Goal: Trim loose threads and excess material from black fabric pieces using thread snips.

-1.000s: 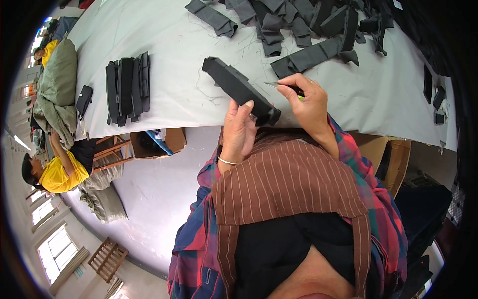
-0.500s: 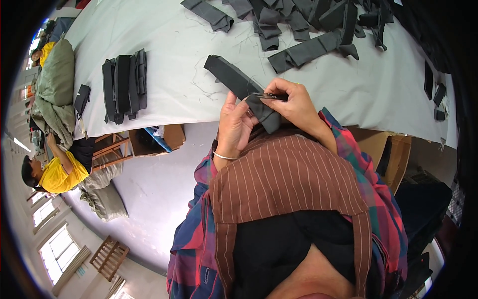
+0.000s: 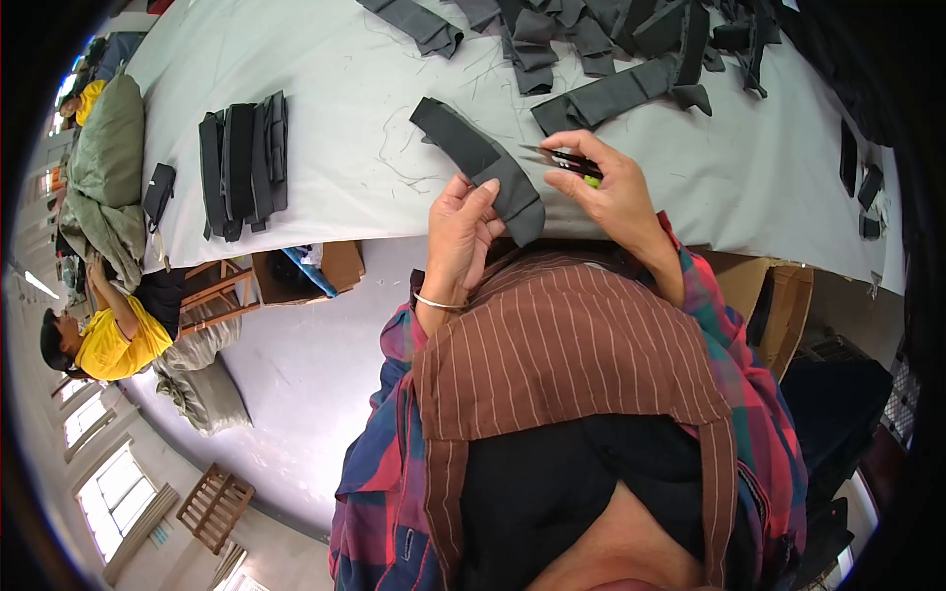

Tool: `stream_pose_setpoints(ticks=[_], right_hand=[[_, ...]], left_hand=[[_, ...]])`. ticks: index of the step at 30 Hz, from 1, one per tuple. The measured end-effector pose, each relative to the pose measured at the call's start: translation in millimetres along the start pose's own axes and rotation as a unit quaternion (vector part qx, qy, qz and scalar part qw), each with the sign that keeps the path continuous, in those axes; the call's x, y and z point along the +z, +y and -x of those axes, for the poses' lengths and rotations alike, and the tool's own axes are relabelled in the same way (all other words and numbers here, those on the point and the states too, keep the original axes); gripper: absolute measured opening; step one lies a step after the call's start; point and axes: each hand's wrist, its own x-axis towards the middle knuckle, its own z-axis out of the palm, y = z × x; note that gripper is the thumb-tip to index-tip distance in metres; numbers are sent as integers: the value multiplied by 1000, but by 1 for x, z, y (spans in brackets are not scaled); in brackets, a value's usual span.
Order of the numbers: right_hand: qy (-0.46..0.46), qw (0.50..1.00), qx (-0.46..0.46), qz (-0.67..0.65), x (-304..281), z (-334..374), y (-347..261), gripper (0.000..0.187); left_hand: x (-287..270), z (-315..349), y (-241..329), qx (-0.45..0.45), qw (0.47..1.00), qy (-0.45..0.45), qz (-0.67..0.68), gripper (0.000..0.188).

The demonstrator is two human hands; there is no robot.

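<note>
Between the thumb and fingers of my left hand [image 3: 461, 231] is a dark grey folded fabric strip [image 3: 483, 167], held slantwise at the table's near edge. My right hand [image 3: 613, 192] is closed around small black thread snips [image 3: 574, 164] with a bit of yellow-green on them. The snips' blades point left toward the strip, apart from it, and look parted. Loose threads [image 3: 399, 177] lie on the pale table cover [image 3: 335, 59] beyond my left hand.
At the left stands a neat row of dark strips [image 3: 243, 167], with a small black item [image 3: 159, 197] beside it. A heap of grey strips [image 3: 601, 39] lies at the far side. A cardboard box [image 3: 340, 268] sits below the table edge. A person in yellow [image 3: 123, 340] works at the left.
My right hand with the snips has drawn away from the strip, to the right and slightly farther off. The strip has shifted slightly in my left hand.
</note>
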Motion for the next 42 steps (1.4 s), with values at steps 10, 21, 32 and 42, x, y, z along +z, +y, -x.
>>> stream_pose_setpoints(ticks=[10,21,32,42], right_hand=[[-67,957,-191,209,-3,11,-6,18],[-38,998,17,-43,-22,14,5,19],[-79,988,51,-122,-11,16,11,14],[-78,986,40,-143,0,12,8,14]], left_hand=[[2,0,3,28,997,29,-64,19],[7,6,7,30,995,55,-73,12],[-4,5,7,33,998,24,-39,29],[3,7,8,31,999,-7,3,31]])
